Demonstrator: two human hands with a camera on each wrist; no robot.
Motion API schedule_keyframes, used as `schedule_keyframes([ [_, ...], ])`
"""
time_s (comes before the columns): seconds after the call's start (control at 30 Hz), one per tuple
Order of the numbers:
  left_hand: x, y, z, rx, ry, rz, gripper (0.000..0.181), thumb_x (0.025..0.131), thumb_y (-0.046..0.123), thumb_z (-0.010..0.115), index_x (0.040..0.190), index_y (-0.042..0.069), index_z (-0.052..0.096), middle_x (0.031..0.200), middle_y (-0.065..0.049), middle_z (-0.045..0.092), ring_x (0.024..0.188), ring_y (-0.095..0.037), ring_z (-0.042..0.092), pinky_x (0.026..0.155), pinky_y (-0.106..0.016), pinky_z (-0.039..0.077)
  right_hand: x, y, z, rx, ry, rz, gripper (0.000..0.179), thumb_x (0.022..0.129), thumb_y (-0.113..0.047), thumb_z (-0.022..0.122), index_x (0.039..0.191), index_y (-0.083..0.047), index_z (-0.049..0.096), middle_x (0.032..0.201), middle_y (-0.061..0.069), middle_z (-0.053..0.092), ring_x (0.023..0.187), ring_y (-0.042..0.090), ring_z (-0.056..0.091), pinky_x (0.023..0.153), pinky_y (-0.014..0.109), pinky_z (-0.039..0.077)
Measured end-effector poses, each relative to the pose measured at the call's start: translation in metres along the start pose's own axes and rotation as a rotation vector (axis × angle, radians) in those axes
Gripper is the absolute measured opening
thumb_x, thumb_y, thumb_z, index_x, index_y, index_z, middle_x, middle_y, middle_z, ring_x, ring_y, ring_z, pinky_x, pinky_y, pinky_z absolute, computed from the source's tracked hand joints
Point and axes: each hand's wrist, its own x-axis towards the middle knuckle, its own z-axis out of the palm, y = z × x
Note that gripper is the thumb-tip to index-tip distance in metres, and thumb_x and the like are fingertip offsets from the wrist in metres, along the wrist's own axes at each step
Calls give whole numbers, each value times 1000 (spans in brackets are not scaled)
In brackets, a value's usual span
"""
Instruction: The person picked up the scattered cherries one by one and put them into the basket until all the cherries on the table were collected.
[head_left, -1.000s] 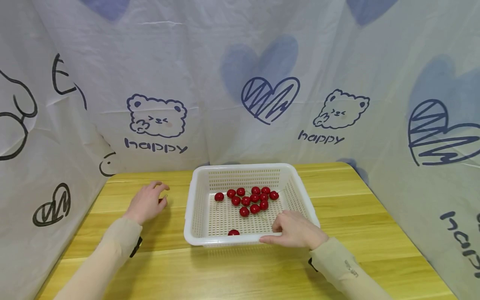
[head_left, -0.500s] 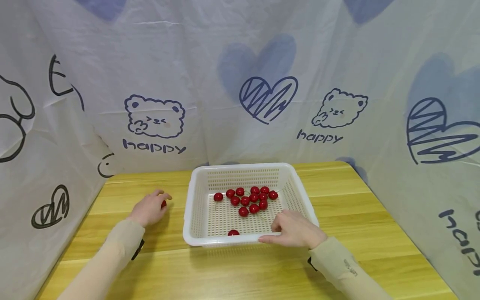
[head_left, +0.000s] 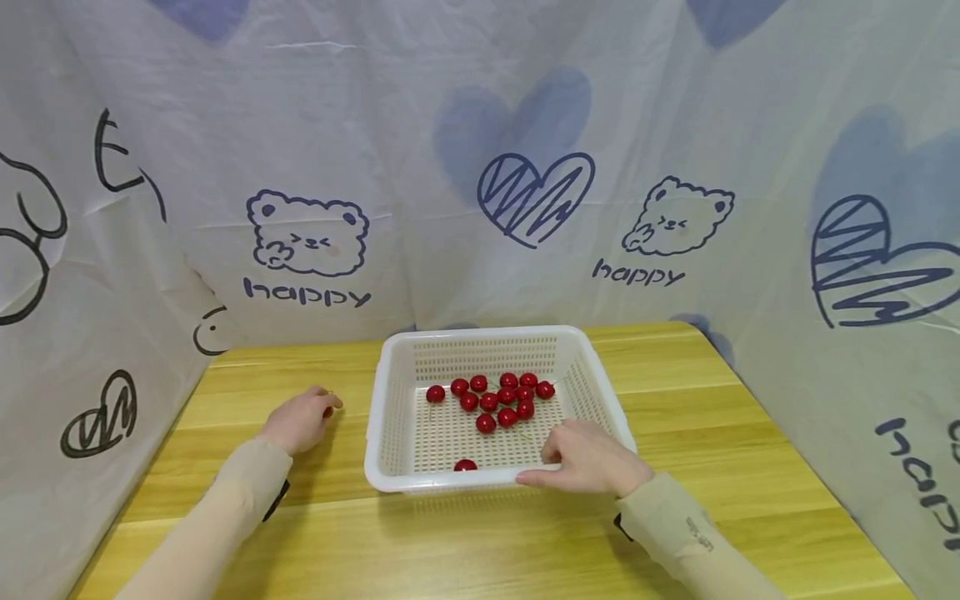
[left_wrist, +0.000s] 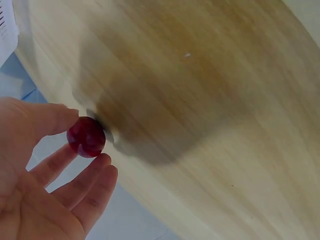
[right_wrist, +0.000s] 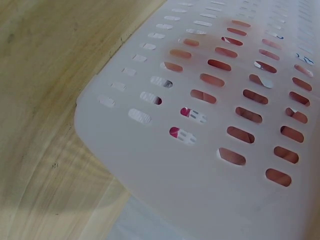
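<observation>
Left of the basket, my left hand (head_left: 297, 422) is low over the table. It pinches a red cherry (left_wrist: 86, 137) between thumb and fingers, as the left wrist view shows; from the head view the hand hides most of it. My right hand (head_left: 588, 458) grips the near rim of a white plastic basket (head_left: 420, 482), thumb outside and fingers over the inside. Through the slots of the basket wall (right_wrist: 165, 185), parts of those fingers show in the right wrist view. A loose group of several cherries (head_left: 507, 396) lies on the basket floor, and a single cherry (head_left: 465, 466) sits by the near wall.
The basket stands on a yellow wood-grain table (head_left: 720, 467), near its back edge. A white cloth (head_left: 450, 192) with blue hearts and bear drawings hangs behind and along both sides.
My left hand has drawn slightly toward me, its fingers closing round the cherry so less of it shows. My right hand and the basket have stayed in place.
</observation>
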Motion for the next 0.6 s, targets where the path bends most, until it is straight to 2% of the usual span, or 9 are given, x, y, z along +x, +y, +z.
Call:
schedule_keyframes([
  [0.2,-2,-2,4,14,-17,-6,23,95,2,62,116,2,70,118,-22,66,109,-42,65,94,-55,53,0,0,0,-11,3,-4,63,87,-70,62,51,-29,29,47,-18,18,46,-1,15,47,19,18],
  [0.37,-3,-3,7,24,-39,-12,25,93,-3,61,116,2,70,112,-19,67,102,-38,67,91,-52,54,0,-1,0,-4,-1,1,63,86,-71,61,51,-29,30,47,-18,19,46,-1,16,47,19,18],
  [0.6,-2,-1,8,29,10,-5,23,93,-6,59,113,-1,70,104,-20,70,97,-38,69,88,-50,56,0,0,0,1,-7,6,63,87,-72,60,51,-29,31,47,-18,19,46,0,16,47,19,19],
])
